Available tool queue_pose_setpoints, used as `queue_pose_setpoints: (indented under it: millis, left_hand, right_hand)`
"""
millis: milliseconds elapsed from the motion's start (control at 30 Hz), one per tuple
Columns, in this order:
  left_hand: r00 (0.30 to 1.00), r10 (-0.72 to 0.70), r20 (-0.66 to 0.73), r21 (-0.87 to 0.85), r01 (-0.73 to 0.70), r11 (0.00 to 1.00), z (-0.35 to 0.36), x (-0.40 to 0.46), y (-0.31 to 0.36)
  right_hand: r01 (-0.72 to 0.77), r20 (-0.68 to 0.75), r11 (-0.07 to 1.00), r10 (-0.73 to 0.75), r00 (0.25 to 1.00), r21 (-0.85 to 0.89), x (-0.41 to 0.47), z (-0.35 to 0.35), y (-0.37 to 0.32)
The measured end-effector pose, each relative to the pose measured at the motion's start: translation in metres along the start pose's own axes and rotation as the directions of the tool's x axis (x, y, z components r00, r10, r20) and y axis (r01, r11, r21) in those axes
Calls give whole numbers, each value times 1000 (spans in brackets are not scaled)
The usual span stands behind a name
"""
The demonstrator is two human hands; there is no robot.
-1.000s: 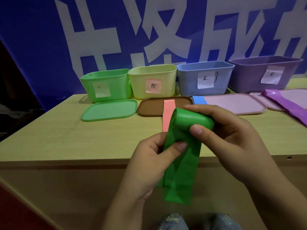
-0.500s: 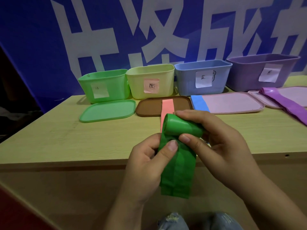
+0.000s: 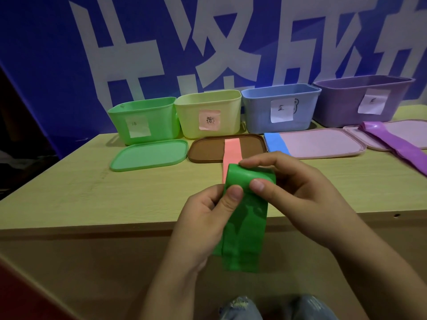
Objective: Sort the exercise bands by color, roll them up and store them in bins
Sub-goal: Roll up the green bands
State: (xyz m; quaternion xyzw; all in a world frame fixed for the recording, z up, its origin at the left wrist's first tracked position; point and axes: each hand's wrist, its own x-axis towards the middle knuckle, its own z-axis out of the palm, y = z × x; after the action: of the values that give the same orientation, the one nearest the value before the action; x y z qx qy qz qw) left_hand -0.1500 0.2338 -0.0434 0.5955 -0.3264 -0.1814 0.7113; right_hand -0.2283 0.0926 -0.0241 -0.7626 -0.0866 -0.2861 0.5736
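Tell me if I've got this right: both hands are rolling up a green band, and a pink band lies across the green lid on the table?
Not quite. The head view shows the pink band lying across the brown lid, not the green lid. The rest holds: the left hand and right hand are rolling the green band.

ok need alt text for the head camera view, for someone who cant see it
Two hands roll up a green exercise band above the near table edge: the left hand pinches it, and the right hand grips the rolled top. Behind stand green, yellow, blue and purple bins, with pink, blue and purple bands lying across lids.
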Motion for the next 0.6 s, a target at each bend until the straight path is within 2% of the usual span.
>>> queue_pose_setpoints:
  millis: [133,233,333,400,467,500,600]
  left_hand:
    - [998,26,-64,125,-18,992,2,1,-5]
    - [984,40,-176,163,-11,987,1,2,-10]
    - [931,117,-346,197,-49,979,-5,3,-12]
    - [871,242,-428,266,-134,955,-5,-1,-11]
    - [837,357,-415,338,-223,914,1,-5,-9]
    - [844,388,-370,362,-253,897,4,-6,-9]
    - [901,333,-277,352,-227,908,7,-3,-10]
  right_hand:
    - [-12,-48,1000,12,999,12,-1,6,4]
    - [-8,-98,1000,9,995,19,-1,7,2]
    - [-3,-193,998,14,981,59,0,-1,-2]
    - [-13,-207,998,26,978,63,1,-4,-3]
    - [-32,-205,994,53,977,102,2,-3,-2]
    - [-44,-204,991,69,976,127,2,-2,0]
    - [-76,-193,976,116,974,206,3,-1,3]
